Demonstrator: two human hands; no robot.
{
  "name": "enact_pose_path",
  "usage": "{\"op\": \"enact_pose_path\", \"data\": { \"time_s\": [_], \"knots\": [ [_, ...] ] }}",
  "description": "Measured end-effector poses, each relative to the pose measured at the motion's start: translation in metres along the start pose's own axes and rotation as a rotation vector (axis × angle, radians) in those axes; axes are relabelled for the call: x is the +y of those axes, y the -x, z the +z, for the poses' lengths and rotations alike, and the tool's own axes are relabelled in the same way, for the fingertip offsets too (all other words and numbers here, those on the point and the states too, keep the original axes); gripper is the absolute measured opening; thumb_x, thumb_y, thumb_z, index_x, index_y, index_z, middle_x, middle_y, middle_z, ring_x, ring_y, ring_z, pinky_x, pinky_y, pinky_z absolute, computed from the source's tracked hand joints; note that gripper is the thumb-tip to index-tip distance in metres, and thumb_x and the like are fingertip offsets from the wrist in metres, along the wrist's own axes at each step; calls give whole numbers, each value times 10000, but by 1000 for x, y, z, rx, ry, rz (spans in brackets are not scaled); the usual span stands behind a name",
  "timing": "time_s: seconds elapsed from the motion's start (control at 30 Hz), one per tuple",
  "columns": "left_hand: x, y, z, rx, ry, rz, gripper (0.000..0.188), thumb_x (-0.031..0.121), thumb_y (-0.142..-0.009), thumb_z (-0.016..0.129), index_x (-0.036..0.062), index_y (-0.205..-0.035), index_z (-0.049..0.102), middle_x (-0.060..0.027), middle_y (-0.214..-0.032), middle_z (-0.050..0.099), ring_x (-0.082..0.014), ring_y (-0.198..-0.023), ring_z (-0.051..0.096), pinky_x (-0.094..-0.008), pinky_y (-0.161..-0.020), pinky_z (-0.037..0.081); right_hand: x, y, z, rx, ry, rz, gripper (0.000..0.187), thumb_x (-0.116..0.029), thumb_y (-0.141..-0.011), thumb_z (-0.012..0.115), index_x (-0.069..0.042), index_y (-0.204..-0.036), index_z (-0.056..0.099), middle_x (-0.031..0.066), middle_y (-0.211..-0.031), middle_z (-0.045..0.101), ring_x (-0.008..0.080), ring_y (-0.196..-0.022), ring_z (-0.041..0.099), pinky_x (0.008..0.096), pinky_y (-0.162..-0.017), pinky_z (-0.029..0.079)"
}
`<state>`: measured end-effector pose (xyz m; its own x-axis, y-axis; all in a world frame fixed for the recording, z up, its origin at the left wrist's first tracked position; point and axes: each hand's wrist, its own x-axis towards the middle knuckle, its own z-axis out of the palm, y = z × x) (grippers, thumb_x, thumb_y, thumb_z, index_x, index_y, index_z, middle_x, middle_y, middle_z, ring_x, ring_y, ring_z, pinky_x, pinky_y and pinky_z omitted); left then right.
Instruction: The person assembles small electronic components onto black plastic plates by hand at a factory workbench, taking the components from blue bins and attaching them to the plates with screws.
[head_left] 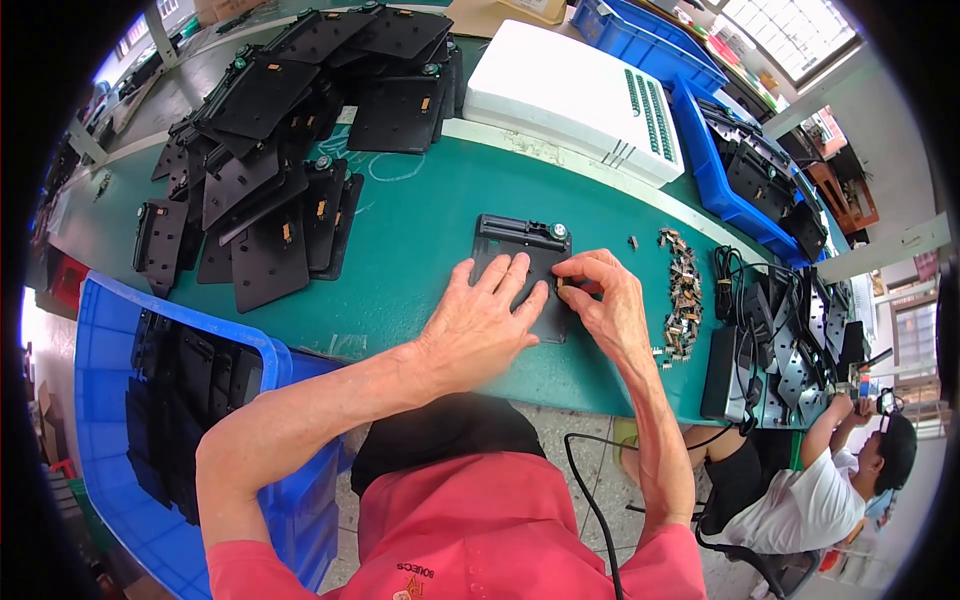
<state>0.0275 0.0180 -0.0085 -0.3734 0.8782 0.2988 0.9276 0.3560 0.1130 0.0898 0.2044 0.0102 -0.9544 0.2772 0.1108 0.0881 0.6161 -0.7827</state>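
A flat black plate (515, 240) lies on the green table in front of me, with a raised bar and a round silvery piece along its far edge. Across it rests my left hand (478, 325), fingers spread and pressing it down. At the plate's right edge my right hand (612, 305) pinches a small copper-coloured part (560, 284) between thumb and forefinger. The fingertips partly cover that part. To the right of my right hand lies a heap of small metal parts (684, 300), a single one of them apart from it.
Stacked black plates (270, 95) fill the table's far left. A blue bin (100, 330) with plates stands at the near left. Behind are a white foam box (560, 80) and a blue crate (700, 150). Cables and a black adapter (725, 375) lie right, near a seated co-worker (810, 500).
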Motion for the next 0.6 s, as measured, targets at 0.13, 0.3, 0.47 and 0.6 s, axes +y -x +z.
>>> {"op": "enact_pose_path", "data": {
  "time_s": [0.13,0.3,0.47,0.6],
  "knots": [
    [-13,-7,-12,52,146,-70,515,287,-849,674,36,-1277,537,-206,-1334,482,-336,-1226,467,-456,-965,412,1,1,-3,17,-65,59,253,4,-762,674,-13,-1013,701,114,-985,641,229,-872,645,326,-779,523],
    [-41,-17,-13,191,238,-211,428,198,-853,662,-13,-1215,577,-190,-1280,530,-358,-1144,519,-442,-906,469,3,1,-2,14,-59,48,258,4,-760,674,-14,-1016,702,115,-1005,645,235,-891,645,327,-796,520],
    [-49,-19,-8,153,202,-234,453,163,-829,686,-11,-1231,569,-178,-1269,531,-344,-1108,528,-444,-892,461,4,1,-2,5,-56,48,243,3,-761,675,-12,-1003,702,121,-1014,646,238,-895,648,326,-792,521],
    [-49,-22,-8,117,199,-220,497,142,-804,712,-18,-1246,552,-164,-1217,539,-333,-1079,534,-447,-875,454,1,2,-2,18,-59,68,259,16,-763,671,-8,-1020,693,114,-1002,643,223,-877,644,318,-788,520]
  ]
}}
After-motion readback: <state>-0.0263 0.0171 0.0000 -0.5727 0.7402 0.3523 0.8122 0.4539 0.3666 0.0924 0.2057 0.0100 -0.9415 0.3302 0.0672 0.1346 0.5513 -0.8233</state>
